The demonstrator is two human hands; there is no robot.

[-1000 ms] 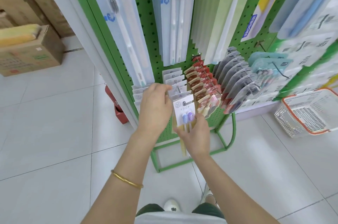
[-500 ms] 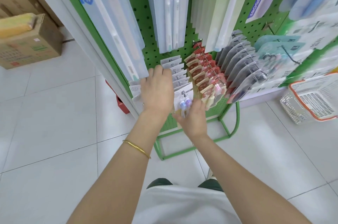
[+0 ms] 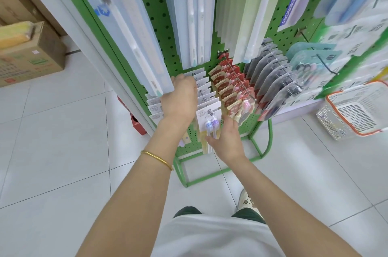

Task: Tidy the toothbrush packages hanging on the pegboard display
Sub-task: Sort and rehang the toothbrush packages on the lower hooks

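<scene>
A green pegboard [image 3: 159, 32] carries rows of hanging toothbrush packages. My left hand [image 3: 180, 97] reaches into the low row of white-carded packages [image 3: 206, 94], its fingers curled over their tops between that row and another white row [image 3: 154, 107] at the left. My right hand [image 3: 227, 139] holds the lower part of the front white package [image 3: 210, 119], which shows two purple brush heads. To its right hang red-carded packages [image 3: 228, 86] and dark clear-blister packages [image 3: 273, 80]. Long pale packages [image 3: 195, 15] hang above.
A white and orange shopping basket [image 3: 357, 107] sits on the floor at the right. Cardboard boxes [image 3: 31, 55] stand at the far left. A red object [image 3: 136, 122] sits by the stand's left foot. The green stand frame [image 3: 220, 170] rests on white tiles near my feet.
The view has tilted a little. My left hand has slid further back along the white row toward the board. My right hand stays on the front package.
</scene>
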